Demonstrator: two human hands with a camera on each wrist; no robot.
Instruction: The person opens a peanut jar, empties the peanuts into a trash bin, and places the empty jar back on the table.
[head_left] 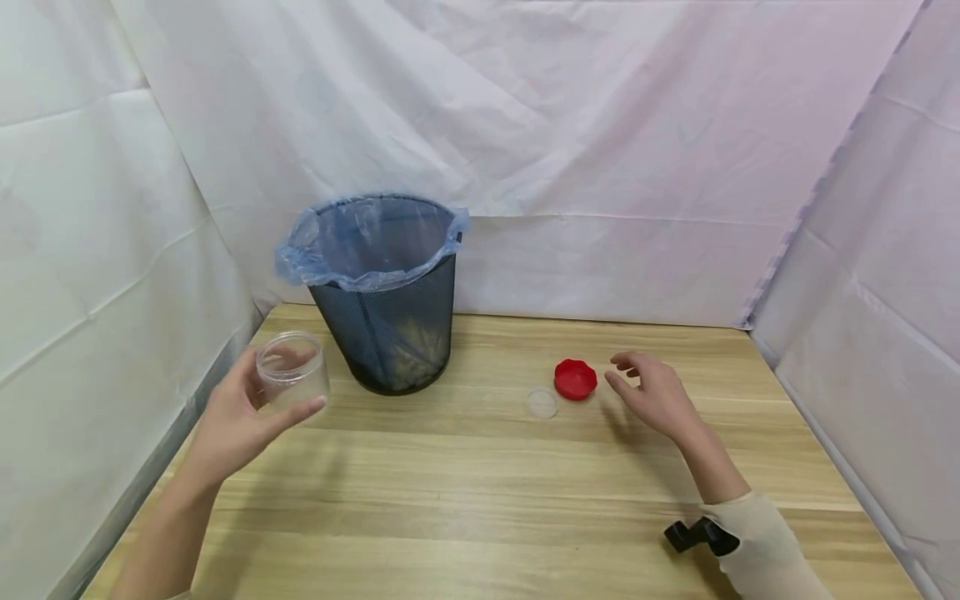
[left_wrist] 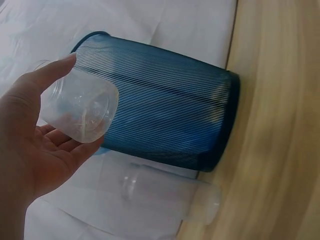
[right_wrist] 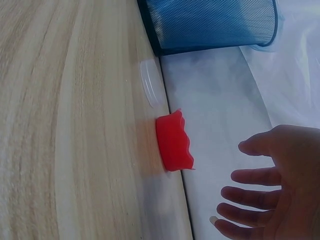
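Note:
My left hand (head_left: 228, 421) holds a clear plastic jar (head_left: 294, 371) without a lid, thumb on one side and fingers round the other. In the left wrist view the see-through jar (left_wrist: 82, 107) lies between thumb and fingers. My right hand (head_left: 654, 396) hovers over the table with loosely bent fingers and nothing in them. Just left of its fingertips lies a red scalloped lid (head_left: 575, 380), apart from the hand. Beside that lid is a thin clear disc (head_left: 542, 403), flat on the wood.
A black mesh bin (head_left: 397, 333) with a blue liner bag (head_left: 300, 258) stands at the back left, close to the held jar. Another clear container (left_wrist: 165, 195) shows near the bin in the left wrist view. White cloth (head_left: 600, 108) closes off the back and sides.

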